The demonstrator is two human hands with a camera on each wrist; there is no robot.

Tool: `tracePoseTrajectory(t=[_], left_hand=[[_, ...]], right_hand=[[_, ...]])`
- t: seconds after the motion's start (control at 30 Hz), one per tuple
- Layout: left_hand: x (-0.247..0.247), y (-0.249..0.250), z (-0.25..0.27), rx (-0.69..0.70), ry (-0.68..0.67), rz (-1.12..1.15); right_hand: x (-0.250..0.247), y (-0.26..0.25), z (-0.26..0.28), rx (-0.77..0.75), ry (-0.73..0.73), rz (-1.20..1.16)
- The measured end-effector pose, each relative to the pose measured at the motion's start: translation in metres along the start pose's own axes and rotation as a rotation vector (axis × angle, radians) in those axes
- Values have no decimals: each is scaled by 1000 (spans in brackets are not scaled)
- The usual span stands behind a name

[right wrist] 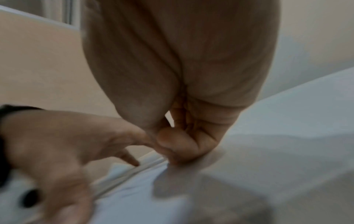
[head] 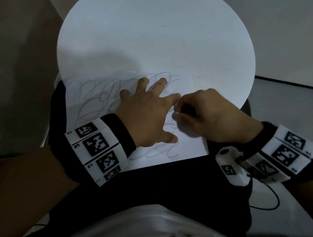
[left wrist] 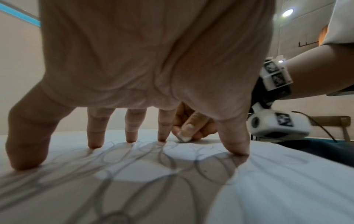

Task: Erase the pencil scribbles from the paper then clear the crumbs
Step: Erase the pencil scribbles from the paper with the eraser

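A white paper (head: 154, 160) covered in grey pencil scribbles (head: 94, 96) lies on the near left of the round table and overhangs its edge. My left hand (head: 148, 115) lies spread on it, its straight fingertips (left wrist: 95, 144) pressing the sheet down. Just to its right, my right hand (head: 206, 115) is curled and pinches a small whitish eraser (left wrist: 182, 138), whose greyed tip touches the paper beside my left index finger. Dark crumbs (head: 195, 77) lie scattered on the table beyond the right hand. The right wrist view is blurred and shows only the curled fingers (right wrist: 178, 144).
The round white table (head: 147, 37) stretches away past the paper. My dark-clothed lap lies under the overhanging sheet. A black cable (head: 272, 203) hangs from the right wrist camera. A wooden chair (left wrist: 335, 121) stands to the right.
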State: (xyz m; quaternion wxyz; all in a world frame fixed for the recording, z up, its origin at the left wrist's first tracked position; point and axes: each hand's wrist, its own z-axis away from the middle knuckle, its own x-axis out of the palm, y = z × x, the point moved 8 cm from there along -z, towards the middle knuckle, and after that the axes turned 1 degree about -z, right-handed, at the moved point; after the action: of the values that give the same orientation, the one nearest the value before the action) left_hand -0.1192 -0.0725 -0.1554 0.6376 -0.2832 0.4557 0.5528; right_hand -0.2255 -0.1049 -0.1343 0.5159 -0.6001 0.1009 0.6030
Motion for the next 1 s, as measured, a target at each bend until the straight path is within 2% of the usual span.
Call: tracePoseTrajectory(t=[0.1,0.13,0.27,0.4,0.57,0.7,0.87,1.0], left_hand=[[0,-1,0,-6,-3,2],[0,0,0,-8,-5,0],[1,3,2,-8,-4,-24],[-1,3,1,-11,-3,-25],[-6,3,0,-9,27,-12],[-8,2,-4,-1,59,-50],[-3,-1,-3,-16,38,-56],[-2,-6,-7,-22,-8,-38]], right_hand=[[-24,21,-8,81,138,48],[-25,23,-8,85,138,50],[4,-1,3,-2,-76,-33],[-22,21,-9,86,94,42],[0,3,3,11,-55,-36],[-27,24,-9,87,141,50],[0,0,5,0,-66,-16],[-25,23,-10,83,93,57]])
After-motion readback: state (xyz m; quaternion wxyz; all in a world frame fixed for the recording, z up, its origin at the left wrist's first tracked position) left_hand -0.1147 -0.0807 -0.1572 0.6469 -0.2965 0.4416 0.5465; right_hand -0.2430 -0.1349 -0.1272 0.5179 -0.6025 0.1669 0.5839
